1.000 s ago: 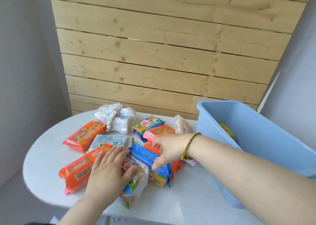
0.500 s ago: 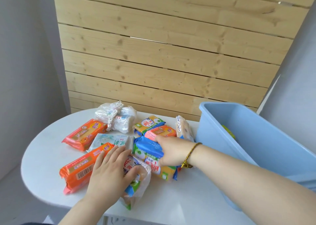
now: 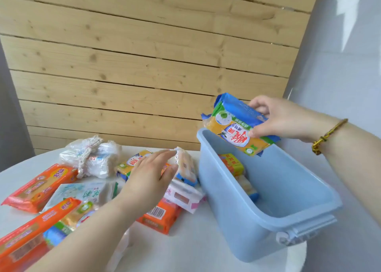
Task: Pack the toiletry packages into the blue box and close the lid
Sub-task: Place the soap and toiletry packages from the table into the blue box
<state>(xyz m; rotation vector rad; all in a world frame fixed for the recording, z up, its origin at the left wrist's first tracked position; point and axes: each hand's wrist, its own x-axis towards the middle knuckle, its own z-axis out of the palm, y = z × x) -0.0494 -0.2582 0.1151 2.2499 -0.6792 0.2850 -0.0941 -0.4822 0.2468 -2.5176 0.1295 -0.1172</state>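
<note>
A person's right hand (image 3: 282,119) grips a blue and yellow soap package (image 3: 237,127), thumb on the printed front and fingers behind, holding it tilted above the far corner of an open blue box (image 3: 237,226). The box stands at the right of a white round counter (image 3: 195,249), with two or three packages already lying against its far wall and most of its floor bare. No lid can be made out.

The left hand (image 3: 148,181) hovers open and flat, holding nothing, over a pile of loose packages (image 3: 165,216) just left of the box.

To do this step well, the package probably should be lowered flat onto the bare floor of the box rather than dropped on end, leaving space for the rest.

The box's near right corner appears to overhang the counter's curved edge, so pressing down there could tip it. The orange packages (image 3: 39,187) at the far left lie close to the counter's rim. The bare counter in front gives room to move.
</note>
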